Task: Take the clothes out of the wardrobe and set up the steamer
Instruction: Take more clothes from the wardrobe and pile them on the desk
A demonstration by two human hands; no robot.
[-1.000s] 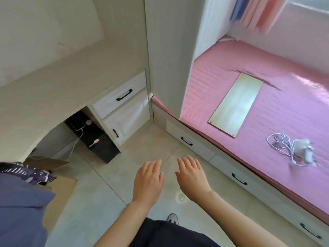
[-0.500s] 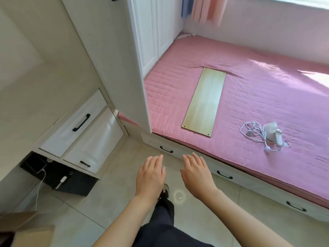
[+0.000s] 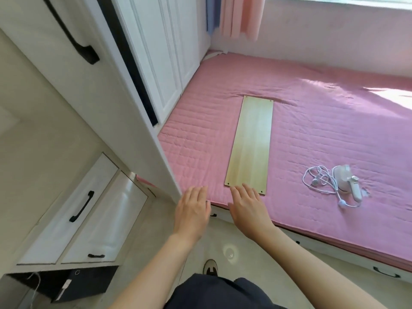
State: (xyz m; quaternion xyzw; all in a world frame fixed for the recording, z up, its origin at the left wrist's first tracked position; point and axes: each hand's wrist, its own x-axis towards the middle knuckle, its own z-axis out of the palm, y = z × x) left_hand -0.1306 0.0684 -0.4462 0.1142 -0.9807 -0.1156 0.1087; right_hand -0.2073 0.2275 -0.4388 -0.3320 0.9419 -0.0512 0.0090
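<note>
**Both hands out flat at the near edge of the bed, steamer lying off to the right**

Head view: The left hand (image 3: 192, 212) and the right hand (image 3: 248, 210) are stretched forward side by side, palms down, a small gap between them. The fingers of both are straight and a little spread, and they hold nothing. The left hand's fingertips lie over the near left corner of the bed (image 3: 312, 121). The right hand's fingertips reach the near end of the wooden board (image 3: 250, 143). Whether either hand actually touches the bed or the board cannot be told.

The board lies flat on the pink quilted cover, running from the near edge toward the middle of the bed. The steamer (image 3: 347, 182), small and white, lies on the cover toward the near right part of the bed, well apart from both hands. Its white cord (image 3: 318, 179) lies in a loose tangle just to its left, between it and the board.

The wardrobe (image 3: 156, 52) stands along the left edge of the bed, its white panelled doors shut. Nearer the camera, a white panel with a long black handle (image 3: 73, 39) comes down to the near left corner of the bed. Low on the left are white drawers (image 3: 73, 208) with black handles, and a black box (image 3: 84, 284) sits below them. Pink and blue curtains (image 3: 240, 16) hang past the far left corner. One shoe (image 3: 210, 267) shows on the tiled floor below the arms.
</note>
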